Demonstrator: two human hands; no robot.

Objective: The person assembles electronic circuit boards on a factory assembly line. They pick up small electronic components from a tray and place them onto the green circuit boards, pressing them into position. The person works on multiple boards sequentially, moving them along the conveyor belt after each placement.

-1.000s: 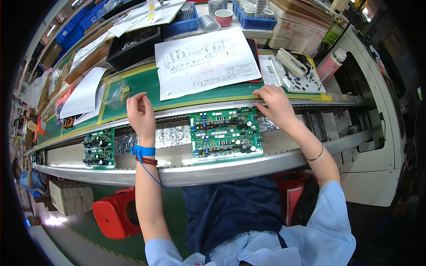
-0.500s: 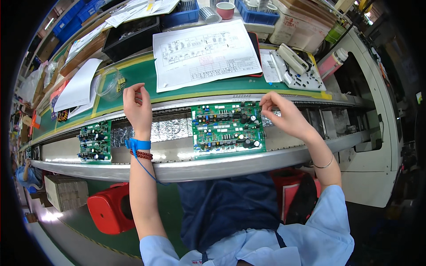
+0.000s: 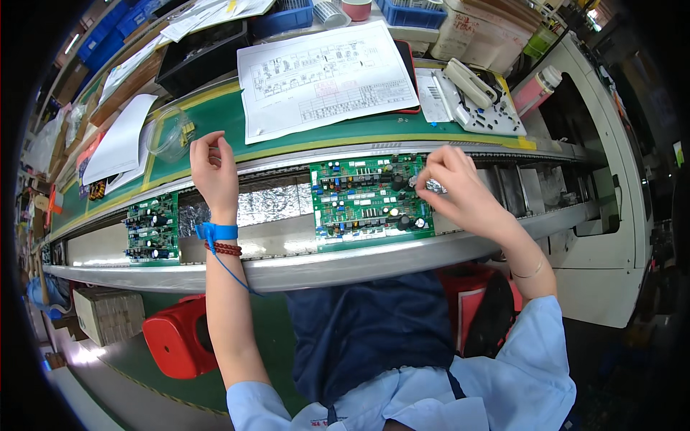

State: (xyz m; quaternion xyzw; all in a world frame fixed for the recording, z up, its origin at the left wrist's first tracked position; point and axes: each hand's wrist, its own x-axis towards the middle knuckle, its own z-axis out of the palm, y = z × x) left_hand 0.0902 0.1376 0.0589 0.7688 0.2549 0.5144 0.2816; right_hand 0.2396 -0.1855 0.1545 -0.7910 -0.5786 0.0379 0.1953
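And there, right at the right grip, a green circuit board shone, its smooth glossy face studded with hard plastic and metal parts! Between that grip and the left grip lay crumpled, foil-like silver sheeting. Nearer the body than either grip, the rail had a smooth metal sheen. Past both grips, matt paper rested on the counter, while left of the left grip a clear plastic tub caught the light!
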